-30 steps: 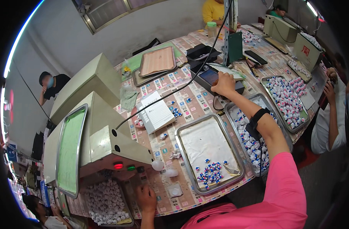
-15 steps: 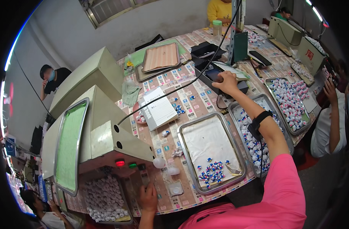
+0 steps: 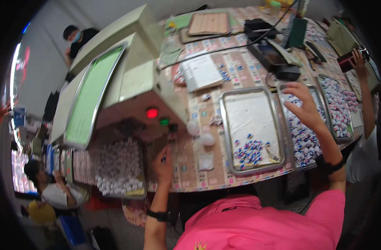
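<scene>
Over the second tray: right hand hovers, fingers spread wide, holding nothing.
Left hand rests at the worktop edge, pinching a small dark piece; next, reaching down for capsules.

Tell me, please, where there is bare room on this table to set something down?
The upper part of the middle tray is bare; its small pieces gather at the near end. The tray under the right hand is crowded, and round white pieces lie beside the machine.

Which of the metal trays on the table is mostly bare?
The middle tray, between the two hands: only a small cluster of blue and white pieces lies at its near end, while the trays under the right hand and beyond are packed.
</scene>
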{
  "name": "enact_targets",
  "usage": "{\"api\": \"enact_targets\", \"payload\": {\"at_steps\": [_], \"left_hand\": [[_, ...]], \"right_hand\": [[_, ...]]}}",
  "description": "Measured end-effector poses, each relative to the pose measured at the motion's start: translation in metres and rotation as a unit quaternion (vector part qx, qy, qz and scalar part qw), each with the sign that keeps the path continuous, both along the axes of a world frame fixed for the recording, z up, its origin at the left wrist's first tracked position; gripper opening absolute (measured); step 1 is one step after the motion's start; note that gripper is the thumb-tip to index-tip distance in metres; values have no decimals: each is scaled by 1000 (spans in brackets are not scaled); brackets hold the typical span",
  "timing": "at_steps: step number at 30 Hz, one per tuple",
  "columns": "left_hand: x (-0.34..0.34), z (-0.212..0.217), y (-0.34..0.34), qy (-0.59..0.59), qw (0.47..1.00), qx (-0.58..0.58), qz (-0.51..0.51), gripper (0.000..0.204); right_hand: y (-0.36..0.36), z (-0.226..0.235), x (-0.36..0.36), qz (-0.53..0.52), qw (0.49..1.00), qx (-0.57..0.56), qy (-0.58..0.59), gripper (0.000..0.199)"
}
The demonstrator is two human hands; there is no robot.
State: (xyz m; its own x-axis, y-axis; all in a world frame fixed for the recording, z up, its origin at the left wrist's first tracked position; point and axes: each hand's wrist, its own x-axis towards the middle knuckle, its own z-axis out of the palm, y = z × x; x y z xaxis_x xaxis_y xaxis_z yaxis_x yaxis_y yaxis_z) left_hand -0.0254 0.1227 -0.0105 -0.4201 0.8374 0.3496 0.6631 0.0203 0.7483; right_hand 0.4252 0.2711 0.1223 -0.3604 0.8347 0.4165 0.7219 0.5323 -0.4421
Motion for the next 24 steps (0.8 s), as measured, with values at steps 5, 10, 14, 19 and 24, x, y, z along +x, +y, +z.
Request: {"api": "enact_targets", "payload": {"at_steps": [5,10,14,19,24], "left_hand": [[-20,29,-4,-559,828,25,24,19],[15,68,-34,-806,590,11,-40,18],[110,75,-49,-798,555,-159,-171,23],[186,53,-12,-571,765,-183,-235,18],[220,11,31,-113,965,74,-224,11]], "right_hand": [[-82,6,-15,20,996,-84,4,29],[-145,-11,-35,20,961,-252,111,25],[-181,-36,-56,70,936,-304,162,22],[-204,-64,-78,81,944,-262,184,23],[-223,-76,-75,39,924,-279,258,21]]}}
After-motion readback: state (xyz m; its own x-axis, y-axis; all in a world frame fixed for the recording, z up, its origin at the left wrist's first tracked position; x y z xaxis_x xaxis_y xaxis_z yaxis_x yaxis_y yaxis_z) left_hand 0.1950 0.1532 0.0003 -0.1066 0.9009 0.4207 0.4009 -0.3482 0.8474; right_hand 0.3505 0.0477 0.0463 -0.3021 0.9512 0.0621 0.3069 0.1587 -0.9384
